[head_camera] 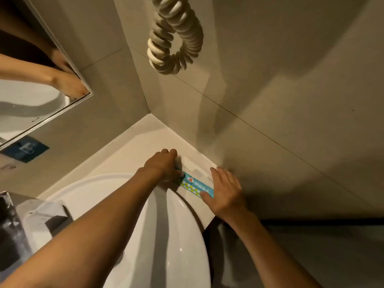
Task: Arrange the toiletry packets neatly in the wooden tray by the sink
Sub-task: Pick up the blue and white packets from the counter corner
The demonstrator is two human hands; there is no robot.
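The blue toiletry packet (197, 186) lies near the bench's back corner, beside the white sink (133, 215) rim. The left hand (161, 166) has its grip pinched on the packet's far end. The right hand (225, 192) rests flat, fingers spread, thumb touching its near end.

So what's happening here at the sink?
A person is tidying toiletry packets on the counter corner beside the white basin. The left hand grips one end of a blue dotted packet, and the right hand rests flat at its other end. A white packet lies just behind it. No wooden tray is clearly visible. A coiled cord hangs on the wall above.
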